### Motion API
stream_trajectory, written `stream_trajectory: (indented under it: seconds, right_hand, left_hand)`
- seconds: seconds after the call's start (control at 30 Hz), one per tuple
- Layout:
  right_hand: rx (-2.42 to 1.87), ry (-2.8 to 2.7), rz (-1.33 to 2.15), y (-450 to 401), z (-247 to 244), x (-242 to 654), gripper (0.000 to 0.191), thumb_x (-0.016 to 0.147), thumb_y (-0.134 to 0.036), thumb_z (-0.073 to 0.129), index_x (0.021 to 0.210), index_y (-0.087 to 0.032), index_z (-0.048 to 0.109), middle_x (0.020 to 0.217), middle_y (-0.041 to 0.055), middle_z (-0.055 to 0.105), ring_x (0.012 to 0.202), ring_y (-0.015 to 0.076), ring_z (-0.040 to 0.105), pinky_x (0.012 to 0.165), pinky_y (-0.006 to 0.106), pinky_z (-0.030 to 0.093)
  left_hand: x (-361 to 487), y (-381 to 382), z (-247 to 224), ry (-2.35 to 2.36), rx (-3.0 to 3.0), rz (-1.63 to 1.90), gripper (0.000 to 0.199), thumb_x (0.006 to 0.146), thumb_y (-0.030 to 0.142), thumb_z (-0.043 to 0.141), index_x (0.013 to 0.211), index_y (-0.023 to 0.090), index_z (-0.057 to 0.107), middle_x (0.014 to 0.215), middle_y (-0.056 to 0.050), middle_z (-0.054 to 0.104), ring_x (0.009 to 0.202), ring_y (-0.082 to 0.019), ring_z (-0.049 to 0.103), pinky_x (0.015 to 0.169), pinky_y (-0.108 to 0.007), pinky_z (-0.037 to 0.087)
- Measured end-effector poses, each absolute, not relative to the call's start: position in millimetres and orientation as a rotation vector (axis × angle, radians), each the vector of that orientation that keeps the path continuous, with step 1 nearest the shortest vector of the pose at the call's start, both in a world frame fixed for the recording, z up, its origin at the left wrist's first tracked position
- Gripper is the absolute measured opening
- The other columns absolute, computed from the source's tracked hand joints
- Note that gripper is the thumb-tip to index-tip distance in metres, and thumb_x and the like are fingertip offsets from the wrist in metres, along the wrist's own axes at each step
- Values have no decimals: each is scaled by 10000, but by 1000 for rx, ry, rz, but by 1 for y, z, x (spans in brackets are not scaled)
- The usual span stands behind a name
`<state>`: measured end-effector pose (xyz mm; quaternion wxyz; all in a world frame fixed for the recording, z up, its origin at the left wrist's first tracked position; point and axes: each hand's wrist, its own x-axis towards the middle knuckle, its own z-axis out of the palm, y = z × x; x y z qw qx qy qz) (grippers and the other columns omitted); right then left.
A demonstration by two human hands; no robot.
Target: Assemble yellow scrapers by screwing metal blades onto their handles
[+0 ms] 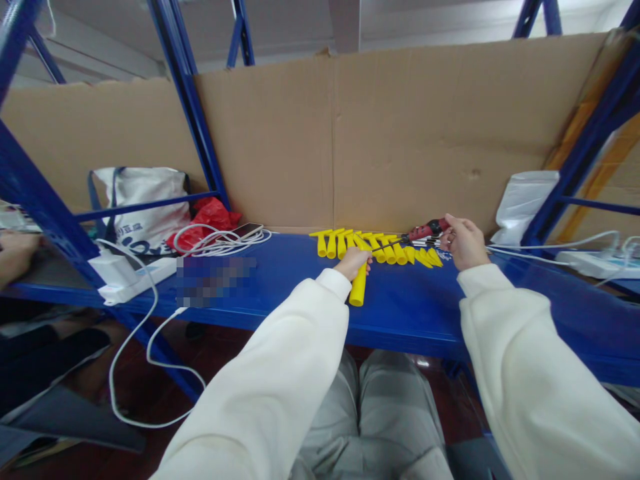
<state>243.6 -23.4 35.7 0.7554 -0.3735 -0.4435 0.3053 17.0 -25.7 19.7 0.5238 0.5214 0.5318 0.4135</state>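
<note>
My left hand (354, 263) is closed around a yellow plastic piece (357, 290) whose tube end points down toward the shelf's front edge. A long thin metal shaft reaches from that piece to a red and black screwdriver (425, 231). The fingers of my right hand (464, 241) are closed at the back end of its handle. Behind my hands, several yellow T-shaped pieces (331, 245) lie in a row on the blue shelf, with small flat yellow pieces (427, 257) at the row's right end.
At the left are a white power strip (135, 280), coiled white cable (220, 241), a red bag (213, 215), a cloth bag (145, 200) and a phone (249, 231). A plastic bag (523, 203) stands right. Cardboard (400, 133) closes the back. Another person's hand (15, 257) shows far left.
</note>
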Motion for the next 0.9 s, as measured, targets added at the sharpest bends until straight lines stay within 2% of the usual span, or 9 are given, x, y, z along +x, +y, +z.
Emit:
stream_trajectory:
  seconds: [0.13,0.23,0.37,0.47,0.53,0.77,0.9]
  right_hand:
    - [-818,-950,667,-22,33,246,406,671,-432,816,652,-228,465,406,-107,331,316,60,309,280,187,267]
    - [-814,-984,672,-22,33,246,387,686,-499,802,677,-221,534,396,-111,300,313,57,278,286,195,275]
    - [-789,-1051,718,-24,35,247,424,684,-587,775,714,-215,574,433,-81,390,361,85,403,325,211,334]
    - [-775,-1060,758,-26,37,246,441,664,-573,796,703,-210,550,513,-41,508,448,104,506,388,220,408]
    - [-770,-1069,768,-27,37,246,452,653,-567,806,692,-211,529,544,-36,534,471,105,519,406,223,424]
    - [-785,-1029,705,-21,34,248,532,599,-586,830,661,-229,440,489,-86,421,391,79,415,326,203,336]
    - [-809,-994,718,-17,30,251,513,601,-561,835,657,-236,442,425,-108,335,336,72,342,304,211,312]
  left_hand:
    - [17,-26,20,1259,1248,991,230,825,17,502,680,188,450,504,54,452,428,-78,426,464,-224,364]
    - [17,-25,21,1265,1240,986,223,835,20,503,691,186,463,499,55,447,427,-79,427,467,-225,364]
    - [16,-24,21,1269,1237,984,197,835,32,526,707,178,490,501,53,456,438,-83,438,482,-223,380]
    - [16,-24,21,1265,1233,993,209,825,21,522,693,179,486,500,52,457,442,-85,439,494,-229,389]
    - [16,-24,21,1272,1229,996,226,818,15,525,678,183,471,499,53,453,440,-83,436,491,-228,385]
    - [16,-21,19,1268,1244,981,232,808,29,540,659,186,457,514,46,461,444,-80,437,485,-224,387]
    - [16,-21,19,1262,1250,980,219,801,27,529,663,185,466,527,38,467,455,-88,445,490,-233,400]
